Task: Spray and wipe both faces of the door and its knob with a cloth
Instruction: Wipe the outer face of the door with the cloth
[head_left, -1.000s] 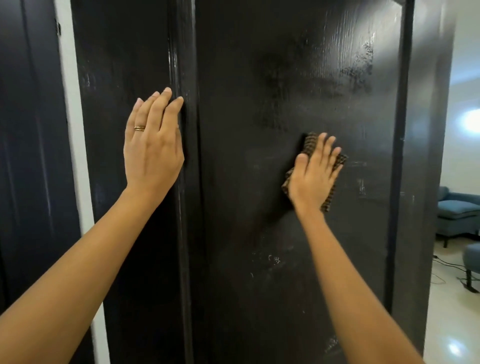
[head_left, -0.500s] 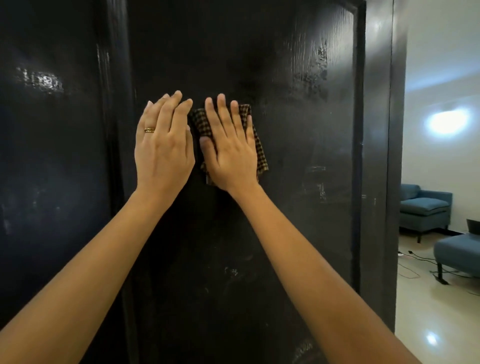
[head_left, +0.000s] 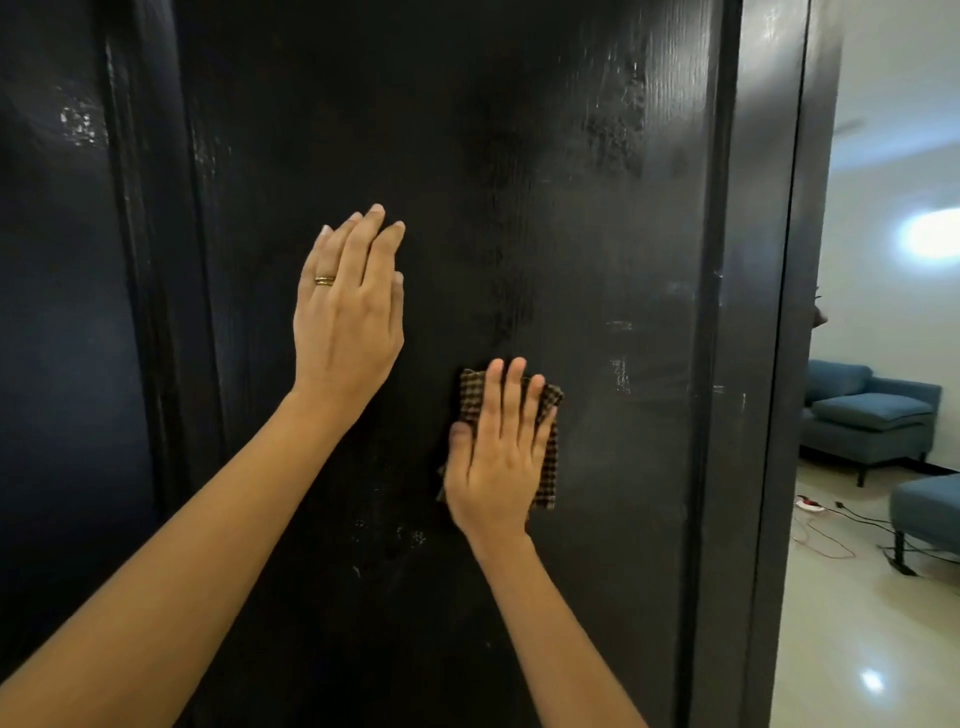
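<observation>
A person's right hand (head_left: 493, 467) presses a brown checked cloth (head_left: 549, 467) flat against the face of a black door (head_left: 519, 156). Its fingers are straight and slightly apart, none curled around the fabric, and it sits about midway across the door's panel. The left hand (head_left: 348, 322), a gold ring (head_left: 324, 281) on one finger, lies flat on the door above and to the left of the cloth. Its fingers are straight and held together, and it does not touch the right hand. Dull smears and streaks mark the door's glossy paint above and to the right of the cloth. Beyond the door's right edge, a lit room shows a blue sofa (head_left: 872, 415), a blue footstool (head_left: 930, 509) and cables (head_left: 831, 525) trailing over a shiny tiled floor (head_left: 857, 649).
</observation>
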